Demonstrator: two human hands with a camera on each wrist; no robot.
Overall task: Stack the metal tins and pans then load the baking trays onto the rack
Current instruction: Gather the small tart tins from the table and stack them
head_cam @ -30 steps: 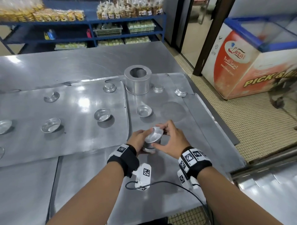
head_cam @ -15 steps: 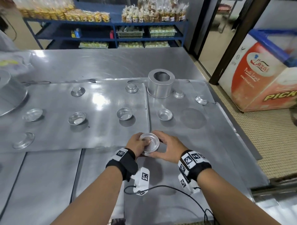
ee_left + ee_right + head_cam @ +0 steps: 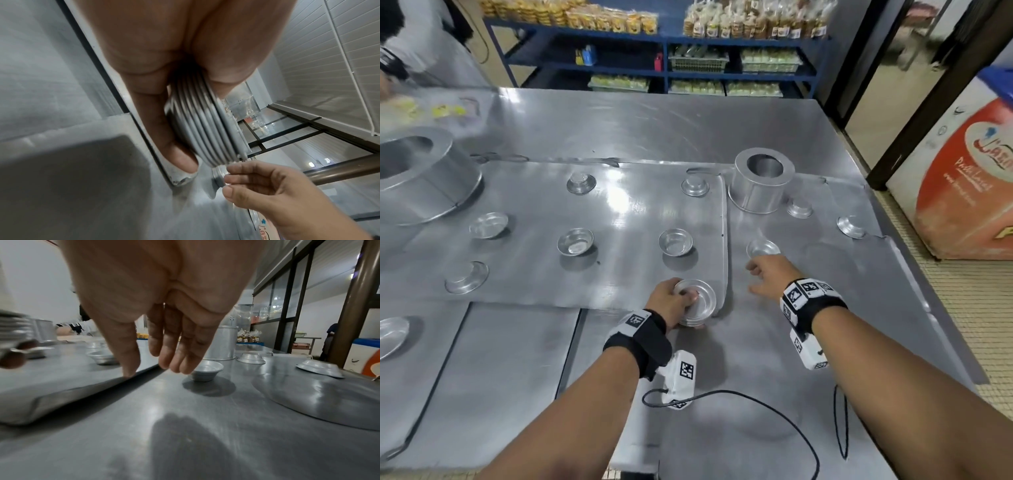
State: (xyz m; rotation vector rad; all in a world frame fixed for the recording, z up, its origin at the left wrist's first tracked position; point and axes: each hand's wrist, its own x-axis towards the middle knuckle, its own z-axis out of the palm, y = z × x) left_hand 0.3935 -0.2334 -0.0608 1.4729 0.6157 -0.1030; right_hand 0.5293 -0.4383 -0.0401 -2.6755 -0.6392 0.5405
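My left hand (image 3: 674, 301) grips a stack of several small metal tins (image 3: 697, 303) (image 3: 205, 129), thumb inside the top one, just above the table's front. My right hand (image 3: 770, 277) (image 3: 156, 344) is off the stack, fingers straight and relaxed, reaching over a single upright tin (image 3: 762, 247) (image 3: 206, 370) without touching it. More loose tins (image 3: 675, 241) lie on a flat baking tray (image 3: 534, 205), some upside down. A tall ring pan (image 3: 763, 180) stands at the back.
A larger ring pan (image 3: 417, 178) sits at the far left. Upside-down tins (image 3: 852, 226) and a flat round disc (image 3: 320, 395) lie to the right. Blue shelves (image 3: 664, 68) with packaged goods stand behind; an orange freezer (image 3: 962, 192) is on the right. A cable (image 3: 756, 404) trails near me.
My right hand has let go of the stack and moved forward and right toward the single tin. The left hand keeps hold of the stack. The view has shifted left.
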